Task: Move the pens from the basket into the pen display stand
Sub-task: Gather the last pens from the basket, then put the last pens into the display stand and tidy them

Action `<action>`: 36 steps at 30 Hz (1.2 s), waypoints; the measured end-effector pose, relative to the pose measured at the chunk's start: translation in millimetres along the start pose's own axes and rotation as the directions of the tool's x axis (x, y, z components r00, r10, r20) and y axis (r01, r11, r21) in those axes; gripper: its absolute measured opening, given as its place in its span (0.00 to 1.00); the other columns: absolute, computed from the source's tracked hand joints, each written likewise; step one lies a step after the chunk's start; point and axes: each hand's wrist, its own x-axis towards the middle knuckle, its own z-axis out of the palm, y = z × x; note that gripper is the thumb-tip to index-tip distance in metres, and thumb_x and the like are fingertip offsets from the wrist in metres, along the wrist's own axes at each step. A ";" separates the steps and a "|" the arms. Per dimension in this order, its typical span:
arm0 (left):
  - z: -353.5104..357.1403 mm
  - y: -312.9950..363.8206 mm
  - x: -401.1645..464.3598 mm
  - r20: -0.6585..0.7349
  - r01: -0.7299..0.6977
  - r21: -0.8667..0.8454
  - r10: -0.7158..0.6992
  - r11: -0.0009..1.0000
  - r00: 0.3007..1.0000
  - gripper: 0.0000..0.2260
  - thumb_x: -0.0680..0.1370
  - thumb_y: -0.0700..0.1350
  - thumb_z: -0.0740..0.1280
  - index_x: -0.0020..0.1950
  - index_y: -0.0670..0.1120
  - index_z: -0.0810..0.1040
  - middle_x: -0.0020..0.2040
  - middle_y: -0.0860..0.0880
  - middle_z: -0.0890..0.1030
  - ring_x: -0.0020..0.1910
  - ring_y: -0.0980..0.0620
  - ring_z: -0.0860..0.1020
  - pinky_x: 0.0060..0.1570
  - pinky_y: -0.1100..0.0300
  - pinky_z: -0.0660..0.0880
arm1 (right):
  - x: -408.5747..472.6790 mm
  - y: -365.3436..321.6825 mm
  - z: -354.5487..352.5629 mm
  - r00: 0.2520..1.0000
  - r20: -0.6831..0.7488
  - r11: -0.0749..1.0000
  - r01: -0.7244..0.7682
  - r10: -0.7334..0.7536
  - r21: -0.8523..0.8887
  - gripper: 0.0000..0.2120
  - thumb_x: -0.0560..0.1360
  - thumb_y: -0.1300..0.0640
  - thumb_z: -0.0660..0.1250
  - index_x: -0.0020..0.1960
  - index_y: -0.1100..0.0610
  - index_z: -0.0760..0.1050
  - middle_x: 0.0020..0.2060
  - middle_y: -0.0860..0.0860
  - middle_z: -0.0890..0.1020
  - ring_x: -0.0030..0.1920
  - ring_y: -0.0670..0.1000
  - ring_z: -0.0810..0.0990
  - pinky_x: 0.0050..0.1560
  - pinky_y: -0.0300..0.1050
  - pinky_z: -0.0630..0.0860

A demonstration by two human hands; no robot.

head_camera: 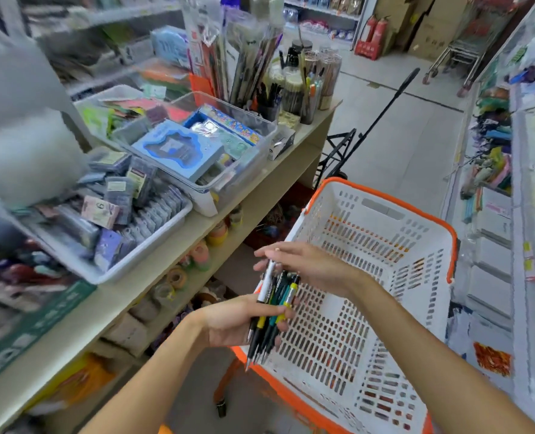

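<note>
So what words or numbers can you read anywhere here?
"6": on a pink packet in the grey tray.
Pens in the left hand: print too blurred.
Blue box, red sign by the extinguishers: unreadable.

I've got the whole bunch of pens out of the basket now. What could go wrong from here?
1. The left hand grips the pens in one loose, fanned bundle; the tips stick out below the fingers, so some may slide out and fall to the floor beside the basket.
2. The right hand only rests on the bundle's top, a weak backup.
3. The pen holders at the shelf's far end look crowded, so inserting the pens may knock neighbours over.
</note>
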 end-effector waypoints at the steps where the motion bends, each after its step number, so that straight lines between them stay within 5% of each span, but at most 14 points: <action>1: -5.8 1.1 -13.9 -0.061 -0.007 0.014 0.008 1.000 0.998 0.04 0.81 0.40 0.62 0.55 0.42 0.72 0.42 0.51 0.77 0.40 0.56 0.75 0.45 0.60 0.76 | 5.7 -11.4 10.3 0.999 0.030 0.999 0.016 -0.015 -0.028 0.14 0.80 0.50 0.61 0.62 0.54 0.75 0.54 0.50 0.83 0.52 0.42 0.81 0.48 0.34 0.75; 3: -18.7 2.3 -45.0 -0.162 -0.020 0.060 0.030 0.998 0.986 0.06 0.79 0.44 0.66 0.53 0.44 0.74 0.40 0.50 0.77 0.38 0.55 0.75 0.43 0.59 0.75 | 19.4 -31.7 33.9 0.999 0.049 0.996 0.027 -0.022 -0.084 0.12 0.81 0.55 0.59 0.59 0.59 0.76 0.53 0.53 0.83 0.45 0.40 0.82 0.39 0.28 0.73; 6: -35.5 2.0 -90.2 -0.313 -0.100 0.044 0.109 0.994 0.944 0.11 0.74 0.48 0.72 0.51 0.44 0.77 0.36 0.49 0.73 0.31 0.57 0.70 0.31 0.65 0.72 | 49.6 -52.4 71.2 0.998 0.060 0.970 0.032 -0.018 -0.241 0.13 0.82 0.51 0.57 0.53 0.57 0.77 0.57 0.59 0.80 0.48 0.48 0.79 0.43 0.36 0.72; 9: -45.9 0.2 -142.6 -0.499 -0.210 0.087 0.225 0.974 0.836 0.14 0.72 0.50 0.75 0.44 0.46 0.72 0.33 0.50 0.69 0.27 0.57 0.66 0.24 0.67 0.67 | 72.6 -90.0 126.2 0.998 0.059 0.956 0.046 -0.030 -0.291 0.12 0.81 0.48 0.56 0.51 0.52 0.75 0.55 0.54 0.79 0.53 0.53 0.77 0.51 0.49 0.73; 11: -52.7 0.6 -174.6 -0.585 -0.285 0.151 0.318 0.947 0.746 0.11 0.75 0.47 0.71 0.40 0.47 0.70 0.31 0.50 0.68 0.26 0.56 0.65 0.25 0.66 0.66 | 79.2 -116.8 160.5 0.998 0.025 0.944 0.066 -0.061 -0.323 0.13 0.82 0.51 0.54 0.58 0.56 0.73 0.53 0.54 0.76 0.59 0.58 0.75 0.51 0.50 0.74; 14: -58.5 5.8 -227.1 -0.619 -0.390 0.197 0.423 0.899 0.662 0.10 0.77 0.44 0.69 0.41 0.47 0.69 0.30 0.51 0.67 0.26 0.57 0.65 0.27 0.67 0.65 | 85.0 -148.0 205.1 0.997 0.014 0.944 0.081 -0.081 -0.319 0.13 0.83 0.52 0.54 0.57 0.60 0.71 0.50 0.55 0.73 0.58 0.59 0.75 0.56 0.52 0.76; 17: -66.0 7.0 -283.5 -0.660 -0.472 0.156 0.447 0.868 0.604 0.09 0.78 0.48 0.66 0.43 0.45 0.70 0.29 0.53 0.69 0.25 0.59 0.67 0.24 0.69 0.65 | 88.6 -178.7 259.5 0.991 0.059 0.974 0.132 -0.123 -0.183 0.09 0.82 0.54 0.58 0.48 0.58 0.69 0.42 0.54 0.75 0.42 0.50 0.78 0.39 0.44 0.81; 21: -73.5 11.1 -343.1 -0.703 -0.546 0.073 0.431 0.835 0.566 0.15 0.81 0.55 0.58 0.42 0.45 0.70 0.29 0.52 0.69 0.22 0.60 0.65 0.19 0.70 0.62 | 94.1 -208.2 313.6 0.960 0.044 0.930 0.278 -0.275 -0.242 0.11 0.77 0.48 0.65 0.43 0.55 0.76 0.40 0.55 0.77 0.43 0.51 0.77 0.36 0.39 0.75; 24: -82.8 17.0 -375.6 -0.718 -0.591 0.052 0.441 0.805 0.538 0.15 0.81 0.55 0.58 0.41 0.45 0.69 0.30 0.51 0.67 0.22 0.58 0.65 0.18 0.69 0.63 | 95.6 -229.5 337.2 0.931 0.005 0.892 0.350 -0.364 -0.285 0.11 0.75 0.45 0.66 0.41 0.50 0.79 0.34 0.50 0.75 0.34 0.47 0.72 0.33 0.36 0.68; 30: -83.2 37.4 -417.1 -0.753 -0.623 0.186 0.517 0.760 0.406 0.14 0.81 0.52 0.59 0.42 0.44 0.71 0.28 0.50 0.69 0.22 0.57 0.68 0.21 0.66 0.66 | 97.2 -265.0 366.2 0.932 0.167 0.947 0.313 -0.321 0.071 0.04 0.79 0.59 0.64 0.47 0.58 0.75 0.33 0.49 0.74 0.30 0.42 0.74 0.31 0.32 0.70; 34: -77.0 45.6 -442.8 -0.803 -0.649 0.330 0.566 0.685 0.189 0.13 0.83 0.48 0.58 0.45 0.41 0.74 0.33 0.47 0.79 0.28 0.53 0.78 0.34 0.59 0.77 | 99.9 -290.6 362.4 0.903 -0.070 0.876 0.429 -0.425 0.217 0.06 0.79 0.61 0.61 0.45 0.61 0.74 0.37 0.53 0.78 0.36 0.46 0.79 0.37 0.34 0.78; 36: -80.9 51.3 -458.0 -0.797 -0.659 0.390 0.594 0.643 0.108 0.11 0.83 0.47 0.57 0.48 0.42 0.74 0.38 0.48 0.81 0.32 0.53 0.82 0.37 0.56 0.79 | 108.8 -308.9 352.5 0.772 -0.344 0.767 0.614 -0.534 0.187 0.05 0.79 0.62 0.62 0.45 0.60 0.75 0.37 0.52 0.79 0.36 0.45 0.80 0.41 0.35 0.80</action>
